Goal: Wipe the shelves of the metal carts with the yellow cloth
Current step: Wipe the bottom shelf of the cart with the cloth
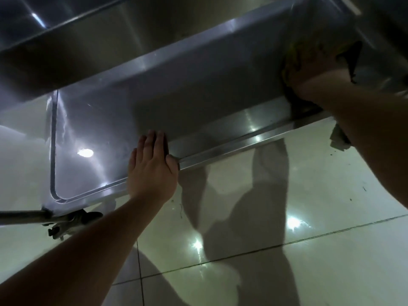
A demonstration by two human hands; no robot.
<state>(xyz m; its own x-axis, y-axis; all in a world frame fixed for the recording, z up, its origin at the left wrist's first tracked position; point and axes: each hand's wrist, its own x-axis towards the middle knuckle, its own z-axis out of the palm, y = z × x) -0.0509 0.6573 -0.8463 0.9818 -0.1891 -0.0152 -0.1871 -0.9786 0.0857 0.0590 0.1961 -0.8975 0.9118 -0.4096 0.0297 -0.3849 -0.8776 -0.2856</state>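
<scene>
Yellow cloth [309,56] pressed under right hand [309,71] at far right of cart's bottom shelf [198,89], fingers bunched over it. Left hand [152,164] flat on shelf's near rim, fingers together, thumb hooked on edge. Caster [72,221] near left; glossy tiled floor [287,250] below.
</scene>
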